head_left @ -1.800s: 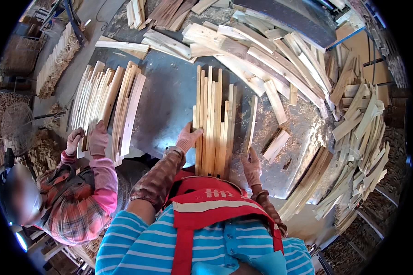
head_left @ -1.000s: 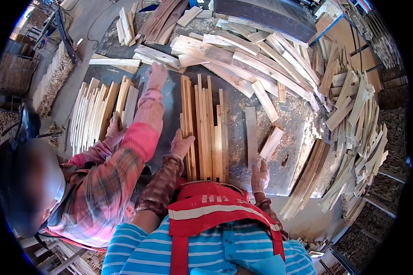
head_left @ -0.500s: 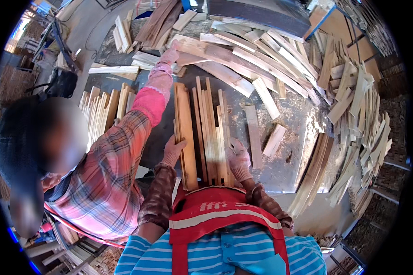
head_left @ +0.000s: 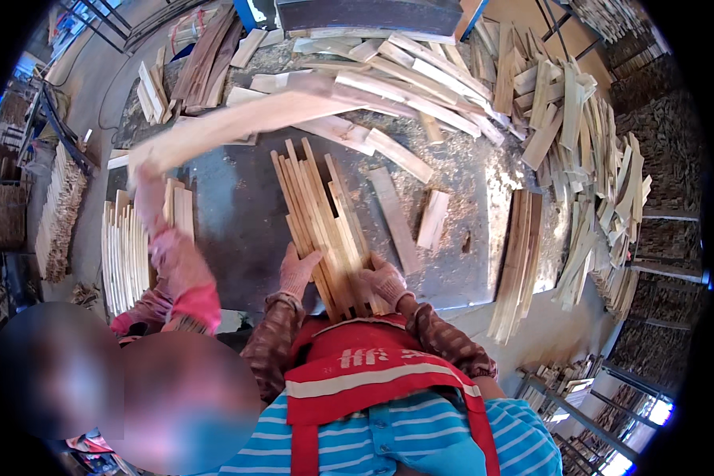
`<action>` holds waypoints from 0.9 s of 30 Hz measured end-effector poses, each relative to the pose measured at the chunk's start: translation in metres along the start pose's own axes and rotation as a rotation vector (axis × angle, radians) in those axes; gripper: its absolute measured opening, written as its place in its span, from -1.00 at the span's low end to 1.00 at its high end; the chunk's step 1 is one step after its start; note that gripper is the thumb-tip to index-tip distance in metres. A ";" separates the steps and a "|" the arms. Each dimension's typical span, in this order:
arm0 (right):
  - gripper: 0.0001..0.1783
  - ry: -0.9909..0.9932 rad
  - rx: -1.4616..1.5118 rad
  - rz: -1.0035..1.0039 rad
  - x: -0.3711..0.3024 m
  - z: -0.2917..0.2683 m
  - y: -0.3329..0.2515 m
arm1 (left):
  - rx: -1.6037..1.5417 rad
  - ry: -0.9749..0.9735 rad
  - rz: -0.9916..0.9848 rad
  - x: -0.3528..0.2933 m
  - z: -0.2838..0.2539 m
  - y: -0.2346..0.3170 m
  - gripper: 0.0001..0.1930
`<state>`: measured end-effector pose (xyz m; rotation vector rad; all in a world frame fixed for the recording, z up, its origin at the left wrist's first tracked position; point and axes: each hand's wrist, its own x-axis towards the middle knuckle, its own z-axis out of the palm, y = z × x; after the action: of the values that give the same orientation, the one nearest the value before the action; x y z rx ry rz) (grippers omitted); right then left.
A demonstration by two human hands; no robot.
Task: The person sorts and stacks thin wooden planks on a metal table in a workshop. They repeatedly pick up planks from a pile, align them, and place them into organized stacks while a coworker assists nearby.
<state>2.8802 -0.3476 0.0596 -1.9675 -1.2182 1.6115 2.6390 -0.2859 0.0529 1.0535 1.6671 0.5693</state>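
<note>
A bundle of narrow wooden strips (head_left: 322, 230) points away from me over the dark worktable (head_left: 238, 202), its near ends close to my red apron. My left hand (head_left: 297, 271), in a pale knit glove, grips the bundle's left side with the thumb across it. Against the right side presses my gloved right hand (head_left: 385, 283), its fingers partly hidden by the wood. The strips' far ends are uneven. On the left, a co-worker's gloved hand (head_left: 147, 178) holds one end of a long, wide board (head_left: 222, 120), blurred by motion.
Loose boards (head_left: 420, 87) lie heaped across the table's far side. A large pile of thin offcuts (head_left: 563, 151) is at the right. Right of my bundle are a brown board (head_left: 394, 218), a short block (head_left: 433, 220) and long planks (head_left: 519, 262). Upright strips (head_left: 123, 254) stand left.
My hands have drawn closer together, and the strips are packed tighter, their far ends leaning left. The co-worker's arm has swung left, pulling the long board off the heap.
</note>
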 end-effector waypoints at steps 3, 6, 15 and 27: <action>-0.29 -0.074 -0.129 -0.057 -0.003 -0.031 0.025 | -0.405 -0.014 -0.028 -0.027 0.032 0.013 -0.55; -0.24 -0.169 -0.239 -0.137 0.007 -0.045 0.048 | -0.197 0.041 -0.102 -0.030 0.040 0.007 -0.59; -0.85 -0.053 -0.678 -0.898 0.089 -0.102 0.034 | 0.042 0.055 -0.247 -0.003 0.048 -0.023 -0.43; -0.43 0.796 -1.070 -0.665 0.273 -0.234 -0.153 | -0.007 0.011 -0.361 0.001 0.039 0.003 -0.32</action>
<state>3.0318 0.0126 0.0646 -1.9411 -2.1730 -0.2671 2.6761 -0.2884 0.0416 0.7198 1.8092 0.3438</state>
